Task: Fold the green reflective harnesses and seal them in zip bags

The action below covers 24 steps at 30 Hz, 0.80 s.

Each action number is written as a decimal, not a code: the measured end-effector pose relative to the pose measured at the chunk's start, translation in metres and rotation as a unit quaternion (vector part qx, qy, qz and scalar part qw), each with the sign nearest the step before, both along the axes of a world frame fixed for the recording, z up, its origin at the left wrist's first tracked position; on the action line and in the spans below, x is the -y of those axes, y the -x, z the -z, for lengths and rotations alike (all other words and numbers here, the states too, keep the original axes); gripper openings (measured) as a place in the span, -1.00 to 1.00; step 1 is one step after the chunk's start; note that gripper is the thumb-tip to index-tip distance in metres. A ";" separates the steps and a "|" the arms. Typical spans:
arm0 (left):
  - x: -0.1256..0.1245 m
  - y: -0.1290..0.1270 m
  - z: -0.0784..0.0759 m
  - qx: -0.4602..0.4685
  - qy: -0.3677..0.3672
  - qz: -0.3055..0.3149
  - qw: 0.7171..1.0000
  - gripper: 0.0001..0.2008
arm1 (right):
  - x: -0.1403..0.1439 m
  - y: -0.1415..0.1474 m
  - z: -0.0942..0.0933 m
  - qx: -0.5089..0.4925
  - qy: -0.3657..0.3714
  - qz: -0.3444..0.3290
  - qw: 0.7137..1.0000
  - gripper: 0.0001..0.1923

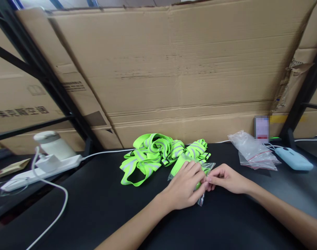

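Left hand lies curled over a folded green reflective strap partly inside a clear zip bag at mid-table; right hand pinches the bag's edge. Judged: bagging step under way, needing the strap pushed fully in and the mouth pressed closed. Loose straps crowd behind; bare black table lies left, spare bags right.

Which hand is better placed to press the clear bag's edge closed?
Probably the right hand: its fingertips already pinch the edge of the clear bag. The left hand lies flat over the folded green strap inside, steadying it.
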<state>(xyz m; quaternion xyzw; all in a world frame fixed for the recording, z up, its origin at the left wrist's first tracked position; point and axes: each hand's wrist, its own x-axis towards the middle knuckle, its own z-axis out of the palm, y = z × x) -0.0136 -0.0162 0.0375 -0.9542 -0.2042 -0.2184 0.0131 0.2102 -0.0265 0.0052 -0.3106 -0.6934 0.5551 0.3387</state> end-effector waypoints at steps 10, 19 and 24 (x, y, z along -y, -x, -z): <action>-0.002 -0.001 0.002 -0.007 0.059 0.015 0.998 -0.75 | 0.000 -0.003 0.002 0.015 -0.018 0.008 1.000 -0.83; 0.001 -0.005 0.006 0.066 0.158 0.008 0.985 -0.74 | 0.006 0.004 -0.008 0.022 -0.087 0.027 0.996 -0.72; 0.001 -0.006 0.010 0.110 0.173 0.019 0.979 -0.76 | 0.008 0.005 -0.007 0.015 -0.089 0.039 0.995 -0.72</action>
